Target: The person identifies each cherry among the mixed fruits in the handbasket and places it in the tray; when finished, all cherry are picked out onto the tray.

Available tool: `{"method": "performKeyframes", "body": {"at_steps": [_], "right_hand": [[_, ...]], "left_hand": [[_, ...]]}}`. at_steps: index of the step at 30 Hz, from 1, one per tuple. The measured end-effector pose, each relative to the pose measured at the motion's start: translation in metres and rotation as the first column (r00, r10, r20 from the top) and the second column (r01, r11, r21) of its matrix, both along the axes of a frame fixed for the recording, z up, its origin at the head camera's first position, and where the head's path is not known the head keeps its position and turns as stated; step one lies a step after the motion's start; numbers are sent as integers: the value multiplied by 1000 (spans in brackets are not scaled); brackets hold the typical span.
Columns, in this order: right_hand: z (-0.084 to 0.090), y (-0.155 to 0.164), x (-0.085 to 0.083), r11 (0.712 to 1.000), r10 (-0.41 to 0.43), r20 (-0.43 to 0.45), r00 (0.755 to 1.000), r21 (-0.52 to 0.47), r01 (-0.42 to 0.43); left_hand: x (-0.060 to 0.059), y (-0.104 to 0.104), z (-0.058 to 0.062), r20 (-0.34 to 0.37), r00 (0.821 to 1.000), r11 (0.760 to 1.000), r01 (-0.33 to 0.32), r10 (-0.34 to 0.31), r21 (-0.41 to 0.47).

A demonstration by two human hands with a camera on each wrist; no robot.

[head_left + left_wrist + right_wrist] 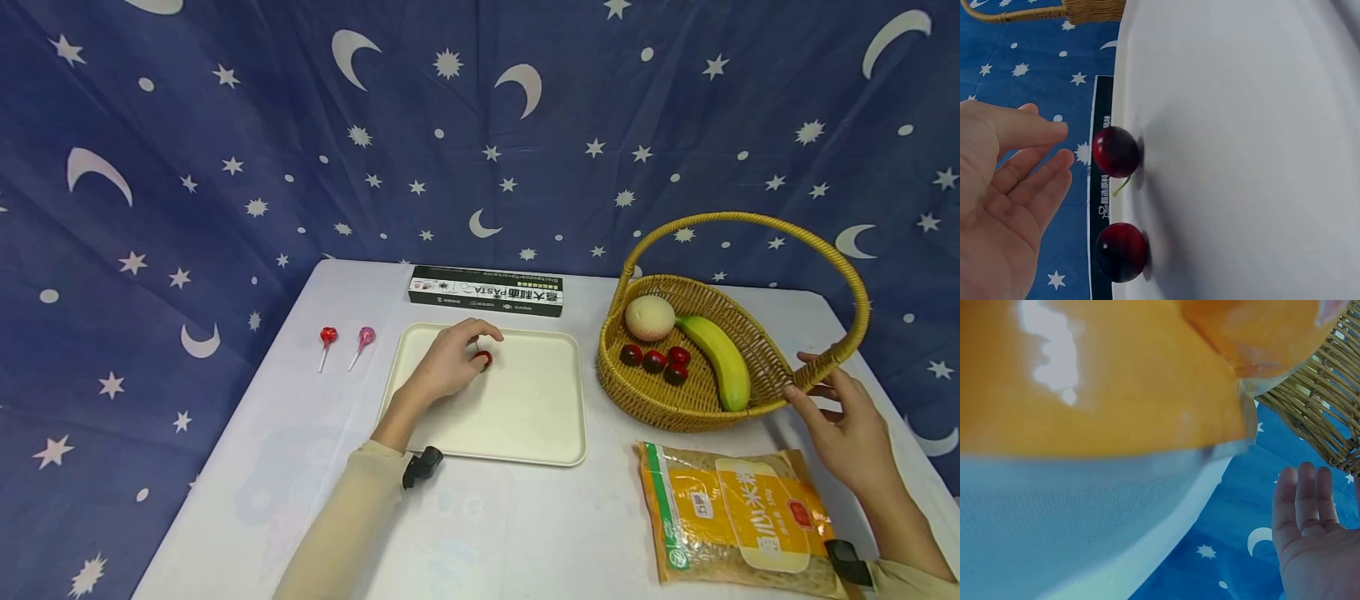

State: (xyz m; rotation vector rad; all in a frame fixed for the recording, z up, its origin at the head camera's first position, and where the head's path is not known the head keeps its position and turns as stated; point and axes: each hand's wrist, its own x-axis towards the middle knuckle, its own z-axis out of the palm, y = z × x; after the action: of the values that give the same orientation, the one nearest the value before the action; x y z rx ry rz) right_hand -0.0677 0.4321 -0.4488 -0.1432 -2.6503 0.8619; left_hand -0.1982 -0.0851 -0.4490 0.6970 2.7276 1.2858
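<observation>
A white bench stands before a starred blue cloth, and the largest thing on it is the wicker basket at the right, holding a banana, a pale round fruit and three cherries. Next in size comes the cream tray at the middle, then the orange bag of rice at the front right and the long dark pasta box behind the tray. The left hand lies over the tray's far left part, its grip slack and wide, fingers straight and holding nothing; the left wrist view shows two cherries resting on the tray just beside the fingertips. The right hand hovers by the basket's near rim, grip also wide and empty; whether it touches the wicker cannot be told. Smallest are two lollipops left of the tray. The risk I judge here: the cherries are round and loose on a smooth tray, so a brush of the left fingers could roll them away. A nudge from the right hand on the light basket could tip it or shift the fruit inside.
</observation>
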Motion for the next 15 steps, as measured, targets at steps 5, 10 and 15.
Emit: {"method": "performKeyframes", "body": {"at_steps": [5, 10, 15], "right_hand": [[0, -1, -1, 1000, 10, -11, 1000, -5, -10], [1, -2, -1, 1000, 2, 4, 1000, 7, -2], [1, -2, 0, 1000, 4, -2, 1000, 8, -4]], "left_hand": [[-2, -8, 7, 36, 997, 988, -69, 65, 141], [-2, -13, 13, 62, 991, 959, -131, 119, 253], [2, -7, 16, 104, 990, 941, -122, 93, 315]]}}
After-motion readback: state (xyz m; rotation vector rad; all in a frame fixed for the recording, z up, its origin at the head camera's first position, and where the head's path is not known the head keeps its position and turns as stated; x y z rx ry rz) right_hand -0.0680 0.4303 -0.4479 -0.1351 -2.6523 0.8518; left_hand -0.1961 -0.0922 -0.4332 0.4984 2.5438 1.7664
